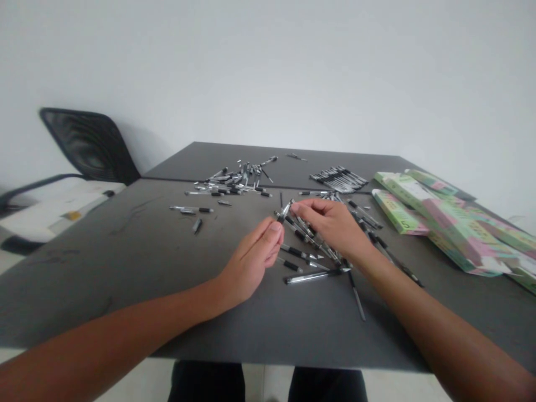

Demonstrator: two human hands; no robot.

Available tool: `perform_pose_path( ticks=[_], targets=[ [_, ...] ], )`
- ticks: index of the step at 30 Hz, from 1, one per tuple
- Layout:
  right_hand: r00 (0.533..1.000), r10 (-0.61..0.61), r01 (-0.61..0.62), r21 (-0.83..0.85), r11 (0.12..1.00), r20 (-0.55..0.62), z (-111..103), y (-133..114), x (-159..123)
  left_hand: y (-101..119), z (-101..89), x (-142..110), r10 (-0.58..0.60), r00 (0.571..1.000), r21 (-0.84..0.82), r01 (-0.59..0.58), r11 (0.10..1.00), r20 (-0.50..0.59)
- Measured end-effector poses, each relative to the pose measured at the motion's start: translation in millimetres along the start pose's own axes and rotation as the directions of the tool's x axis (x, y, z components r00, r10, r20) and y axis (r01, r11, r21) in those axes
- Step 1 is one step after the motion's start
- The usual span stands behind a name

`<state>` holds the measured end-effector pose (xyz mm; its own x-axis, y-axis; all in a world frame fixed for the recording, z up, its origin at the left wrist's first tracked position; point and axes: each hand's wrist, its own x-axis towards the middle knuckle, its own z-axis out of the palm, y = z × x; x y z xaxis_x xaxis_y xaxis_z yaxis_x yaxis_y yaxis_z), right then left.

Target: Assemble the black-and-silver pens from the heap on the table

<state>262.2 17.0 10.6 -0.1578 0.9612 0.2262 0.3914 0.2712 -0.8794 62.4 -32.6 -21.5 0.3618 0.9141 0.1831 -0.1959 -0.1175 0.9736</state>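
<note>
Head view, only one. Left grip: narrow, fingers wrapped around one pen. Thumb and forefinger close over its dark section; the pale tip sticks out past the thumb, angled up and away from me, toward my right grip. Rest of the barrel is hidden in the left palm.

Right grip: also narrow, thumb and forefinger together right at the pen's tip end. Can't tell if I'm pinching the tip, a small part, or just touching; too small to read.

Pen sits above the counter, between both grips, near the middle of the view. Under and just beside the right grip: loose pens, lying crosswise. A thin dark rod lies nearer me, below the right wrist.

Farther out: jumbled pen pile ahead and to the left, neat pen row ahead and to the right. Green-and-pink boxes stacked loosely at right, well apart from both grips.
</note>
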Motion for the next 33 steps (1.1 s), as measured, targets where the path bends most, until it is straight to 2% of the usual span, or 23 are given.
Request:
perform_pose_path(
  ticks=[3, 7, 12, 14, 17, 21, 26, 30, 33],
  targets=[
    [0.998, 0.070, -0.065, 0.266, 0.962, -0.007, 2.7, -0.4, 0.6, -3.1, 0.5, -2.0, -0.011, 1.000, 0.033, 0.010, 0.999, 0.017],
    [0.990, 0.128, -0.142, 0.506, 0.851, 0.063, 4.6, -3.2, -1.8, -5.7, 1.3, -4.5, -0.029, 0.999, 0.056, 0.027, 0.998, 0.025],
    [0.973, 0.183, -0.226, 0.713, 0.664, 0.139, 4.9, -11.5, -10.4, -6.6, 2.4, -6.7, -0.038, 0.998, 0.055, 0.035, 0.998, 0.046],
    [0.972, 0.174, -0.235, 0.740, 0.630, 0.160, 4.5, -15.0, -13.8, -6.9, 3.0, -7.5, -0.048, 0.997, 0.057, 0.045, 0.997, 0.055],
    [0.976, 0.141, -0.219, 0.721, 0.657, 0.167, 3.4, -19.5, -18.5, -7.9, 3.8, -9.2, -0.077, 0.995, 0.091, 0.071, 0.993, 0.058],
    [0.983, 0.138, -0.182, 0.642, 0.745, 0.118, 3.4, -24.0, -24.8, -8.6, 5.1, -11.8, -0.108, 0.992, 0.108, 0.100, 0.989, 0.067],
    [0.997, 0.030, -0.067, 0.593, 0.803, 0.072, 5.2, -27.2, -31.5, -5.5, 6.4, -12.4, -0.120, 0.989, 0.068, 0.115, 0.991, 0.082],
    [0.999, -0.034, 0.010, 0.486, 0.874, 0.041, 5.1, -27.1, -34.2, -1.5, 7.7, -12.2, -0.112, 0.990, 0.038, 0.109, 0.993, 0.081],
    [0.997, -0.066, 0.038, 0.469, 0.883, 0.044, 4.5, -26.8, -35.1, 0.9, 8.2, -12.4, -0.102, 0.992, 0.025, 0.100, 0.995, 0.080]
  ],
)
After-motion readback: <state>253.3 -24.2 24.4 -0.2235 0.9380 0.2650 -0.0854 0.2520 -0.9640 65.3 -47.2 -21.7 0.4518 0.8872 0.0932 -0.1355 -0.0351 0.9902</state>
